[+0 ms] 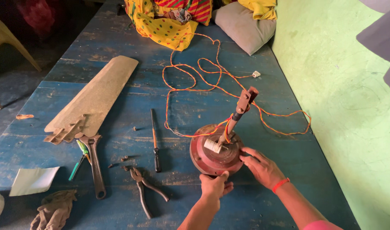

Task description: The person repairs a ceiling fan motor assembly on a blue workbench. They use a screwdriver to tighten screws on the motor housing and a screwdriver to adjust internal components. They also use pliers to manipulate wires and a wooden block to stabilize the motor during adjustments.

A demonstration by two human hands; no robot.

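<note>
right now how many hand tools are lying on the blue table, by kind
wrench: 1
pliers: 1
long screwdriver: 1
small green screwdriver: 1
total: 4
Both hands, left and right, rest on the red fan motor, not on any tool.

A worn blue plank surface (288,162) carries a fan motor (215,151), fan blade (97,96), wrench (95,164), pliers (146,189), screwdriver (155,138) — and orange wire (195,81).

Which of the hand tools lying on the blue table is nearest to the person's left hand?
The pliers, jaws open, lie just left of the left hand. The screwdriver sits farther up the table, and the adjustable wrench lies farther left.
</note>
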